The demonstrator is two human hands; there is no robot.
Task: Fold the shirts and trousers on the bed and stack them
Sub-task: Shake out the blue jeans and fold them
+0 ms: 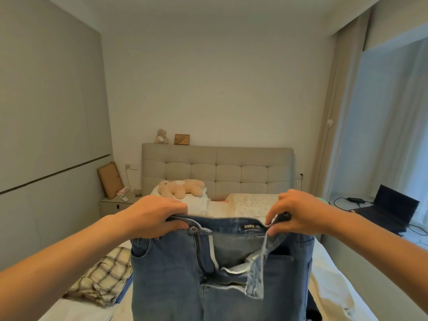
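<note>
Holding unfolded jeans [222, 269] by the waistband above the bed [333, 274], both hands [159, 216] clamped, beside a folded plaid shirt [104, 279].

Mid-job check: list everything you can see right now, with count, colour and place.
jeans: 1, blue denim, fly open, held up by the waistband over the bed
plaid shirt: 1, cream and dark check, lying on the bed at left
bed: 1, white sheet, beige tufted headboard
plush toy: 1, tan, lying on white bedding by the headboard
small teddy bear: 1, tan, on top of the headboard
laptop: 1, black, open, at right
nightstand: 1, pale, left of the bed
left hand: grips the waistband
right hand: pinches the waistband
</note>
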